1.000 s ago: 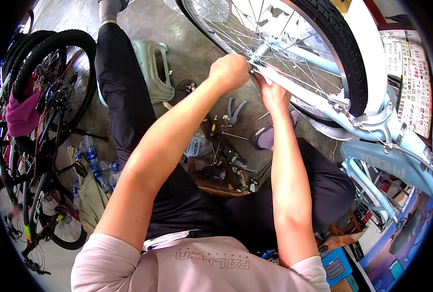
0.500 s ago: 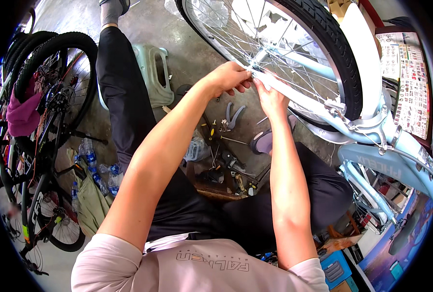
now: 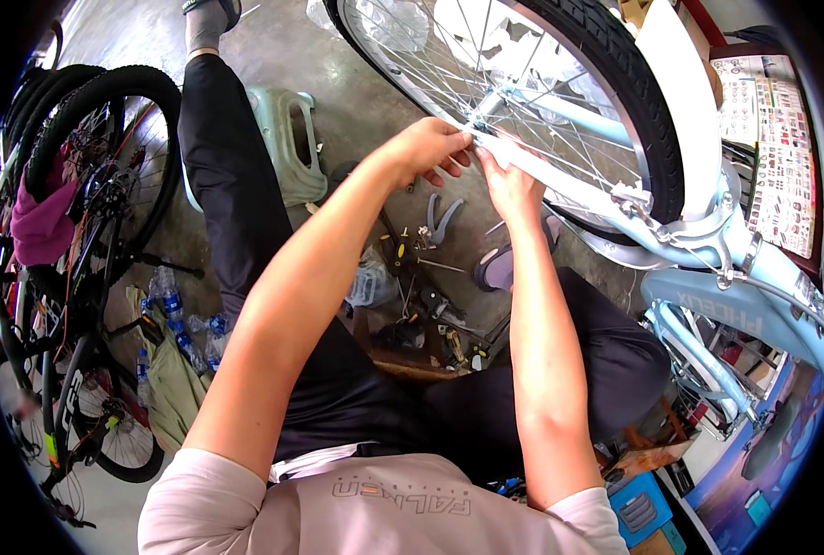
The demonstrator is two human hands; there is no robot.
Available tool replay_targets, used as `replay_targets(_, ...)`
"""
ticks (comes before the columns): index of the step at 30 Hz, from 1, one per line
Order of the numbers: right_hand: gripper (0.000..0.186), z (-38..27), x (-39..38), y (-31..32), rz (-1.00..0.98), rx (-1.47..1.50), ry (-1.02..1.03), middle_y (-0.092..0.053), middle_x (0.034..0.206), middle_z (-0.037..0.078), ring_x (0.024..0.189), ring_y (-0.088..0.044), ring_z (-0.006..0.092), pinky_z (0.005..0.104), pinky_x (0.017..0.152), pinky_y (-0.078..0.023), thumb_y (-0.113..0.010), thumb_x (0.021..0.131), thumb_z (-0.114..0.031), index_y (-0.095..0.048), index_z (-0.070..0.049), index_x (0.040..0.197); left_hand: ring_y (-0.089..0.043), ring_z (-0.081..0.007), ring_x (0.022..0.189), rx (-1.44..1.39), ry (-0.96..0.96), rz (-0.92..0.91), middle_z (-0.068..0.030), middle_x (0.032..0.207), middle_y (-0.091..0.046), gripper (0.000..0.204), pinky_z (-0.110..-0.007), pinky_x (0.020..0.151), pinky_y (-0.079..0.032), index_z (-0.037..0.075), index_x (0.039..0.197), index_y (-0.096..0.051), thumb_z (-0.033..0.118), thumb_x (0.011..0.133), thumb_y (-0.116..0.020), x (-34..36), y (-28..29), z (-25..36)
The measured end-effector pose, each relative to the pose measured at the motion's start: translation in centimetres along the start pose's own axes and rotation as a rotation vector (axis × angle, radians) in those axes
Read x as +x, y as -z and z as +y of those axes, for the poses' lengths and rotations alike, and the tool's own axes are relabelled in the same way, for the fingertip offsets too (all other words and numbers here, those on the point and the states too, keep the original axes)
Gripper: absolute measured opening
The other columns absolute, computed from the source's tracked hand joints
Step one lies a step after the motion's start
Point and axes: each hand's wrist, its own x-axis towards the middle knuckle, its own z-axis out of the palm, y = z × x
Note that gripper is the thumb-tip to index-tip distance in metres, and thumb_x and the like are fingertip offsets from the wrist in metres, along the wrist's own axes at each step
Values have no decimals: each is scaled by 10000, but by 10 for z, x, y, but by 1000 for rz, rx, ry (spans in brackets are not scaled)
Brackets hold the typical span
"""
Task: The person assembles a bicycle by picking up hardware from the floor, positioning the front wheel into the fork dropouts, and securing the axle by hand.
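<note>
My left hand (image 3: pixel 427 153) is at the end of a pale blue fork leg (image 3: pixel 560 188), by the hub of a spoked bicycle wheel (image 3: pixel 657 120). Its thumb and forefinger pinch together there, and whatever lies between them is too small to make out. The other fingers curl loosely below. My right hand (image 3: pixel 515 188) grips the same fork leg just beside it, thumb toward the axle end, some fingers hidden behind the leg. The wheel hub (image 3: pixel 491 102) shows just beyond my hands.
Pliers (image 3: pixel 444 220), a screwdriver (image 3: pixel 441 265) and loose small parts lie on the floor below my hands. A pale green plastic stool (image 3: pixel 291 139) stands to the left. Dark bicycles (image 3: pixel 88 231) and plastic bottles (image 3: pixel 167 291) are farther left. A blue box (image 3: pixel 641 509) sits at lower right.
The whole view has shifted slightly. Both hands stay at the axle end of the fork leg, with only small finger movement.
</note>
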Motion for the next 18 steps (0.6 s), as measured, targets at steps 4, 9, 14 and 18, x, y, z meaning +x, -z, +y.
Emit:
replay_targets(4, 391, 5, 1, -2, -33, 80, -63, -728, 1078, 178, 987, -688, 376, 443, 875, -530, -762, 867, -279, -704, -32, 1164, -646, -148, 687, 21, 12, -87, -56, 856, -695, 326, -295, 576, -517, 29, 970, -718, 333, 999, -603, 4, 1, 7)
replay_targets(9, 360, 3, 3, 1, 23, 61, -29, -731, 1062, 183, 958, -692, 380, 435, 858, -532, -777, 852, -274, -722, -28, 1107, -728, -362, 904, 1109, -127, 316, -253, 900, -717, 292, -451, 724, -584, 9, 948, -726, 253, 963, -567, -2, -29, 17)
replay_targets(14, 348, -3, 4, 1, -17, 60, -48, -733, 1059, 177, 962, -693, 377, 431, 857, -534, -784, 845, -261, -723, -24, 1092, -736, -349, 815, 1333, -362, 557, -226, 836, -713, 282, -436, 673, -591, 14, 858, -677, 263, 950, -583, -10, -40, -7)
replay_targets(18, 359, 2, 1, 2, 22, 8, -9, -734, 1061, 179, 979, -692, 369, 435, 868, -531, -786, 848, -266, -722, -24, 1106, -722, -272, 810, 999, -364, 439, -122, 938, -710, 299, -404, 664, -582, 28, 1034, -652, 314, 996, -571, -4, -22, -12)
